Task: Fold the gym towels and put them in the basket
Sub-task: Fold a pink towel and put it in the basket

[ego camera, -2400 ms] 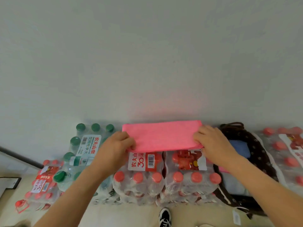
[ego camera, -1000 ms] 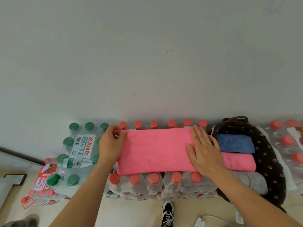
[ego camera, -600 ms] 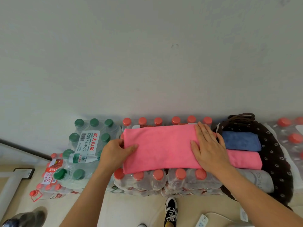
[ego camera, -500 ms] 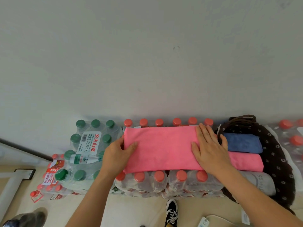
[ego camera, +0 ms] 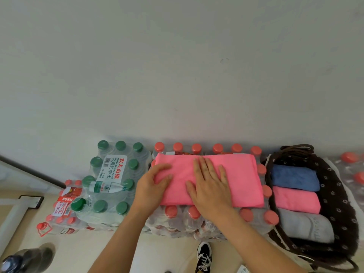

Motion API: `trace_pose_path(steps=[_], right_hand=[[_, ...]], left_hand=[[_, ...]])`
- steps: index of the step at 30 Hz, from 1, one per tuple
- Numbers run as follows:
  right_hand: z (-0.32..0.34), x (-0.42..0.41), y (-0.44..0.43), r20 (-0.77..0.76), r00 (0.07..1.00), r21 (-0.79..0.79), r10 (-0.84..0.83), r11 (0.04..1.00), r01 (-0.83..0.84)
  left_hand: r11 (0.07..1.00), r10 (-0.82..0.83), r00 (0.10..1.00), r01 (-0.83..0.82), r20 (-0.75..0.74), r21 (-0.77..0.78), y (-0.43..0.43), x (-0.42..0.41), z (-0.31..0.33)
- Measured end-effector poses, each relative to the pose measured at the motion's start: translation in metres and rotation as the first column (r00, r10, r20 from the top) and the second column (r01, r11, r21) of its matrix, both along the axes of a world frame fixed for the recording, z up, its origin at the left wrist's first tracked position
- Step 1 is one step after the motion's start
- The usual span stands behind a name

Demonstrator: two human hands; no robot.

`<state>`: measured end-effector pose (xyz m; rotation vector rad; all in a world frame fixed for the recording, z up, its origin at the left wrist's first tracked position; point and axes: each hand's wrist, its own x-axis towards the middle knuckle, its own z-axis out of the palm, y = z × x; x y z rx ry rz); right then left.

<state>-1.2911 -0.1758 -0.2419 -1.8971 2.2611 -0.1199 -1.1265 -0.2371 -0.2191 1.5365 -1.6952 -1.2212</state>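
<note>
- Right hand (ego camera: 211, 191): flat, palm down, fingers straight and spread, pressing on the middle of the folded pink towel (ego camera: 242, 180). It holds nothing.
- Left hand (ego camera: 151, 190): at the towel's left end, fingers bent over that edge and gripping it. I cannot tell whether any finger lies under the cloth.
- Folded pink towel: a flat rectangle, long side running left to right, lying on top of the red-capped bottle pack (ego camera: 246, 215). It covers most of the pack's top. Caps show along the pack's far edge, near edge and right edge.
- Basket (ego camera: 338, 194): dark brown with a small pale flower print, touching the right side of the red-capped pack. Its handles lie at the far end by the wall (ego camera: 177, 66).
- Basket contents, far to near: blue towel (ego camera: 294, 177), second pink towel (ego camera: 295, 200), grey towel (ego camera: 305, 226). All three are folded and lie side by side, touching.
- Green-capped bottle pack (ego camera: 116, 170): just beside the left side of the red-capped pack, with a white label with red characters on top.
- Small red-labelled pack (ego camera: 63, 205): further left of the red-capped pack, beyond the green-capped one and lower down.
- More red caps under plastic wrap (ego camera: 352, 168): right of the red-capped pack, past the basket.
- Black-and-white shoe (ego camera: 203, 255): on the floor, on the near side of the red-capped pack.
- Dark blurred object (ego camera: 25, 259): on the floor, far to the near left of the red-capped pack. I cannot identify it.
</note>
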Motion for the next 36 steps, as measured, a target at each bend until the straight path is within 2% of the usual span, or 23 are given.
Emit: trace_pose_path(steps=[2,4,5,6,7,9,10,12,13,14,16,19,22,25,28,29,30,32,33,34,36], right_hand=[[0.002,-0.001,-0.002,0.035,0.999,-0.003,-0.004,1.0,0.004],[0.009,-0.004,-0.003,0.143,0.99,-0.018,-0.014,1.0,0.017],[0.014,-0.008,-0.003,0.261,0.964,-0.024,-0.04,0.999,0.047],[0.024,-0.011,-0.003,0.429,0.9,-0.036,-0.081,0.994,0.106],[0.034,-0.015,-0.002,0.614,0.777,-0.019,-0.138,0.982,0.19],[0.057,-0.019,-0.001,0.895,0.39,0.086,-0.218,0.941,0.327],[0.068,-0.022,-0.001,0.959,0.164,0.165,-0.231,0.926,0.339],[0.079,-0.031,0.0,0.93,-0.256,0.328,-0.265,0.912,0.247],[0.083,-0.037,0.0,0.87,-0.403,0.389,-0.284,0.898,0.207],[0.085,-0.044,0.0,0.819,-0.5,0.427,-0.281,0.88,0.205],[0.083,-0.058,0.002,0.764,-0.581,0.511,-0.279,0.812,0.282],[0.071,-0.079,0.009,0.754,-0.571,0.591,-0.325,0.717,0.371],[0.065,-0.093,0.013,0.786,-0.514,0.578,-0.345,0.704,0.412],[0.062,-0.097,0.016,0.851,-0.446,0.487,-0.278,0.738,0.467],[0.057,-0.101,0.022,0.896,-0.381,0.404,-0.227,0.773,0.489],[0.054,-0.104,0.024,0.921,-0.316,0.364,-0.228,0.793,0.489],[0.051,-0.109,0.027,0.949,-0.189,0.314,-0.253,0.812,0.491],[0.046,-0.119,0.03,0.921,0.207,0.189,-0.331,0.843,0.504],[0.045,-0.122,0.032,0.86,0.366,0.136,-0.356,0.851,0.507],[0.042,-0.125,0.034,0.803,0.464,0.101,-0.376,0.851,0.515],[0.037,-0.126,0.036,0.737,0.55,0.052,-0.392,0.844,0.533]], left_hand=[[0.999,0.005,1.0,-0.004,-0.031,0.032,-0.002,-0.004,0.007],[0.999,0.009,0.999,-0.008,-0.041,0.032,-0.004,-0.011,0.019],[1.0,0.006,0.999,-0.005,-0.044,0.022,-0.004,-0.017,0.027],[1.0,0.002,0.999,-0.001,-0.047,0.013,-0.003,-0.024,0.035],[1.0,-0.009,0.999,0.009,-0.052,0.001,-0.002,-0.032,0.044],[0.998,-0.05,0.997,0.048,-0.064,-0.036,0.001,-0.052,0.056],[0.996,-0.08,0.994,0.077,-0.07,-0.055,0.005,-0.063,0.062],[0.981,-0.172,0.984,0.167,-0.051,-0.095,0.016,-0.088,0.07],[0.966,-0.236,0.972,0.232,-0.02,-0.117,0.022,-0.1,0.072],[0.942,-0.305,0.952,0.304,0.018,-0.141,0.03,-0.111,0.071],[0.882,-0.427,0.899,0.439,0.099,-0.172,0.044,-0.128,0.064],[0.795,-0.502,0.826,0.557,0.256,-0.239,0.062,-0.136,0.05],[0.672,-0.421,0.743,0.641,0.521,-0.371,0.074,-0.133,0.035],[0.681,-0.351,0.766,0.603,0.538,-0.415,0.075,-0.129,0.027],[0.724,-0.319,0.76,0.581,0.567,-0.371,0.068,-0.122,0.02],[0.737,-0.343,0.734,0.597,0.586,-0.318,0.066,-0.12,0.018],[0.745,-0.374,0.711,0.613,0.595,-0.264,0.064,-0.118,0.016],[0.743,-0.429,0.665,0.645,0.611,-0.181,0.063,-0.116,0.013],[0.734,-0.439,0.642,0.66,0.629,-0.16,0.062,-0.116,0.013],[0.727,-0.436,0.622,0.67,0.651,-0.153,0.061,-0.116,0.013],[0.716,-0.423,0.586,0.684,0.691,-0.142,0.061,-0.117,0.014]])
